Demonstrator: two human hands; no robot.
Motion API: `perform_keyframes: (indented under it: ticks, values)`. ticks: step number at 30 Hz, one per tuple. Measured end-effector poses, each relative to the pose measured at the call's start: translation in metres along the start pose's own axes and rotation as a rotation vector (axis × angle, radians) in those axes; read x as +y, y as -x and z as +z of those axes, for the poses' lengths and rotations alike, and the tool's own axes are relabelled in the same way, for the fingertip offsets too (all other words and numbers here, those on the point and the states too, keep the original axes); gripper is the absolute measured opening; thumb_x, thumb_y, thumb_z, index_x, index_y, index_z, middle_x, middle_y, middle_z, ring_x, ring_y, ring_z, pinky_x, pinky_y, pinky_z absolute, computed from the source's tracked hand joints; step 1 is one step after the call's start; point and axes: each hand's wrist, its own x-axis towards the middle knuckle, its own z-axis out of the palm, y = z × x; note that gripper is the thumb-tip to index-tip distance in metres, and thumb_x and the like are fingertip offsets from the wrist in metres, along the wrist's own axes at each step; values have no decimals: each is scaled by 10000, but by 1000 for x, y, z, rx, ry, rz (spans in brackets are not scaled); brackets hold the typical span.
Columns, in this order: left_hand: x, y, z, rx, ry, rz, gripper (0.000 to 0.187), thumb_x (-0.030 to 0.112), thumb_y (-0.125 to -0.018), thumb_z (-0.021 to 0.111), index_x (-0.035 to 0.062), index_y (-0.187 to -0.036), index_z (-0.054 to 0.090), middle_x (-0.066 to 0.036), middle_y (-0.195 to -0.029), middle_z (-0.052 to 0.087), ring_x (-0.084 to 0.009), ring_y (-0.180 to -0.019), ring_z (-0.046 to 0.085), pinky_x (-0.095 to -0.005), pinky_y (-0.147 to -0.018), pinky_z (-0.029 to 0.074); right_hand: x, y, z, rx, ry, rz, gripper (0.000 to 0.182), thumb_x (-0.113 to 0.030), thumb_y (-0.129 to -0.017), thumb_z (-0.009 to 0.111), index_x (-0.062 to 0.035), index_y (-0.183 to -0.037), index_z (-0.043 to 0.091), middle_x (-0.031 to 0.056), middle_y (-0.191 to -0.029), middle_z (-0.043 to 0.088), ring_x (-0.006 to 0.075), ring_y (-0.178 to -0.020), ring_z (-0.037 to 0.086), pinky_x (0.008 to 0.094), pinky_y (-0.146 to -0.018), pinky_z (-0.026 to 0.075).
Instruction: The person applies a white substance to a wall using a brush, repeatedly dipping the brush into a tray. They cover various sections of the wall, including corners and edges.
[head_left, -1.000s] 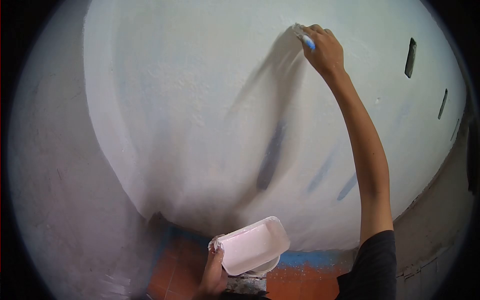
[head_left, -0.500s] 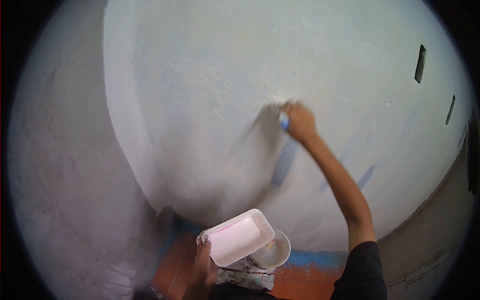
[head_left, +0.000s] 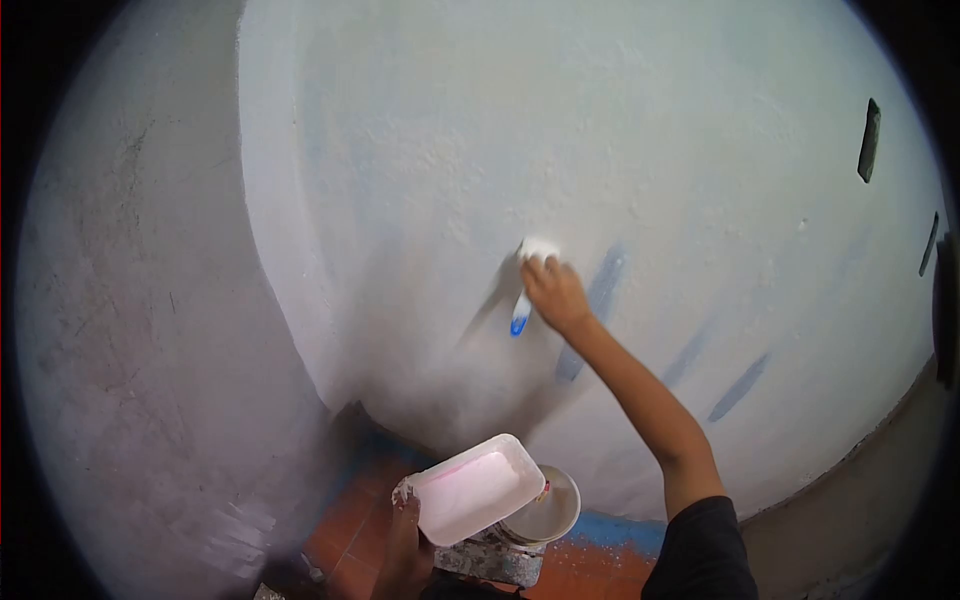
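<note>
My right hand [head_left: 556, 292] is closed round a paintbrush [head_left: 519, 322] with a white handle and blue end. Its bristles, loaded with white, touch the pale wall [head_left: 400, 200], a little left of a blue-grey streak [head_left: 602, 285]. Low in view, my left hand [head_left: 403, 525] grips the left end of a shallow white tray [head_left: 524, 462]. White paint with a pink streak along one side lies in the tray, which is held at a slant. Part of my left hand is in shadow.
Behind the tray stands a white bucket [head_left: 568, 505], on or beside a paint-spattered block [head_left: 490, 563]. Orange floor tiles [head_left: 350, 535] carry white specks. A grey wall [head_left: 130, 300] meets the pale one at left. Dark slots [head_left: 869, 140] mark the wall at right.
My right hand has moved left and down along the wall with the brush, whose handle now shows fully. The view has shifted slightly; my left hand still holds the tray.
</note>
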Motion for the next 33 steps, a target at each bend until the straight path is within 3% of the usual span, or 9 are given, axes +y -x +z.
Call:
perform_keyframes:
  ticks: [5, 10, 13, 17, 21, 25, 28, 30, 33]
  values:
    - [-6, 2, -8, -51, -191, 113, 439, 297, -1029, 396, 21, -1371, 399, -139, -1343, 503, -259, -1262, 484, -404, -1081, 386, -9, -1, -1, -323, -277, 148, 328, -62, -776, 580, -42, -1101, 624, 101, -1022, 603, 279, -900, 590, 390, -671, 526]
    - [-7, -3, -18, -31, -114, 81, 521, 391, -1022, 414, 2, -1369, 419, -145, -1342, 516, -249, -1270, 479, -395, -1090, 373, 87, -108, -58, 164, -186, 302, 399, -75, -735, 647, -106, -1132, 621, 77, -1022, 596, 293, -904, 579, 401, -715, 527]
    - [8, 2, -7, -12, -142, 53, 500, 388, -1025, 406, 16, -1358, 433, -141, -1341, 519, -254, -1258, 489, -403, -1073, 384, 100, -139, -80, 286, -155, 295, 380, -47, -741, 621, -105, -1117, 628, 63, -964, 599, 276, -871, 578, 398, -682, 511]
    - [42, 3, 24, 3, -113, 1, 436, 343, -1039, 376, 43, -1351, 439, -133, -1341, 520, -266, -1245, 502, -414, -1049, 401, 48, -89, -37, 131, 89, 159, 376, -93, -772, 569, -67, -1144, 620, 64, -992, 600, 239, -851, 586, 372, -636, 474]
    - [69, -4, 19, -33, -152, -38, 353, 199, -1024, 398, 73, -1352, 375, -125, -1319, 492, -269, -1228, 499, -423, -1047, 402, -24, -3, -11, -48, -34, 81, 406, -120, -769, 593, -36, -1166, 611, 55, -1004, 583, 202, -834, 559, 316, -623, 465]
    - [135, -39, -8, -111, -218, -63, 352, 186, -1030, 361, 72, -1363, 359, -122, -1337, 482, -256, -1246, 485, -412, -1057, 390, -43, -31, -6, -337, -189, 167, 391, -134, -756, 624, -128, -1147, 639, 50, -1004, 605, 228, -852, 578, 389, -717, 451]
    - [174, -72, -39, -174, -225, -59, 352, 170, -1035, 334, 72, -1373, 350, -121, -1348, 475, -248, -1262, 472, -402, -1071, 380, 11, -105, -6, -126, -285, 443, 343, -198, -771, 693, -219, -1112, 676, 34, -1005, 644, 273, -915, 594, 435, -761, 434]
    - [189, -84, -44, -135, -212, -65, 352, 159, -1037, 323, 70, -1377, 349, -121, -1354, 471, -244, -1272, 464, -396, -1081, 374, 45, -155, -24, 25, -151, 426, 289, -197, -808, 674, -234, -1093, 690, 22, -974, 652, 273, -892, 598, 432, -733, 445]
    - [204, -94, -56, -105, -196, -84, 355, 146, -1036, 328, 65, -1380, 350, -119, -1359, 470, -245, -1275, 466, -393, -1093, 366, 47, -194, -41, 120, -27, 450, 334, -110, -785, 640, -169, -1112, 676, 43, -994, 643, 279, -909, 595, 418, -727, 450]
